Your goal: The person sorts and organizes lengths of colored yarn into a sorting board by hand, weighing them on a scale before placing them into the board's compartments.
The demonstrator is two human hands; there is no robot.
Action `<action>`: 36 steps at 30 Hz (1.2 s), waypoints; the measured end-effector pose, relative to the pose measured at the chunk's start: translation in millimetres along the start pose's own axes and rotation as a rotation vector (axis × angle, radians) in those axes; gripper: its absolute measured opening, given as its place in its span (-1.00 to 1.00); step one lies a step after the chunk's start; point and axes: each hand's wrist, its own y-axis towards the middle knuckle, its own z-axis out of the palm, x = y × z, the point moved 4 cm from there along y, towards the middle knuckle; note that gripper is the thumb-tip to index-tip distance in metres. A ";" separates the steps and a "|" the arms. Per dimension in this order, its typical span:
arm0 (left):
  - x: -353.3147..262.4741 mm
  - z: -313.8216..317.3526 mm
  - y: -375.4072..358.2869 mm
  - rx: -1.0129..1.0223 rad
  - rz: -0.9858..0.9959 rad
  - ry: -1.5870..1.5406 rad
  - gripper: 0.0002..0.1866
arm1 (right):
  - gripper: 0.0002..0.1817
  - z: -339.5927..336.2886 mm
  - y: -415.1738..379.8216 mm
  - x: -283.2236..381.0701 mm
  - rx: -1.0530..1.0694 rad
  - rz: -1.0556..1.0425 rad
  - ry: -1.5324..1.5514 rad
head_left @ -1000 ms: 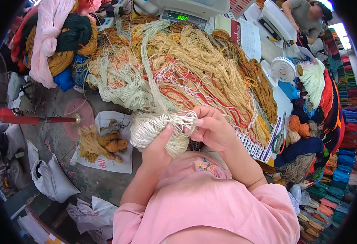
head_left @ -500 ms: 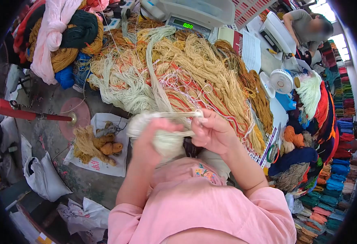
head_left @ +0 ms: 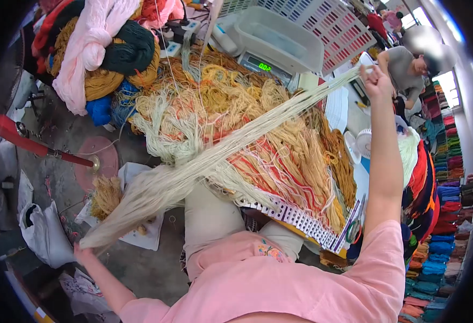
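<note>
A long skein of cream yarn [head_left: 209,159] is stretched out on a slant between my two hands. My right hand [head_left: 377,83], raised at the upper right, has its fingers closed around the narrow end. Low on the left, my left hand [head_left: 84,253] is at the wider, looser end of the skein, mostly covered by the strands but closed on it. Under the skein lies a big heap of tangled yarn [head_left: 285,183] in tan, red, white and pale green.
A digital scale [head_left: 266,67] with a clear plastic tub [head_left: 279,40] stands behind the heap, beside a white basket [head_left: 338,35]. Hanks of pink yarn [head_left: 88,48] hang at upper left. A red bar [head_left: 42,145] juts in at left. Another person [head_left: 406,70] sits at upper right.
My hands were close together in front of me with the gathered yarn. They have moved far apart, left hand down-left and right hand up-right, and the skein is now drawn out long.
</note>
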 end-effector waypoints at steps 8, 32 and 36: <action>15.8 25.4 -51.4 -0.539 -0.214 -0.609 -0.64 | -0.86 171.8 -88.9 -26.0 0.758 0.165 -0.325; -31.9 371.3 -215.5 0.914 -0.642 -0.481 -0.66 | -0.82 65.0 -60.2 -148.2 0.605 -0.720 -1.804; -76.3 442.2 -265.3 1.204 -0.706 -0.605 -0.56 | -0.79 8.0 -109.3 -159.4 0.343 -0.424 -1.171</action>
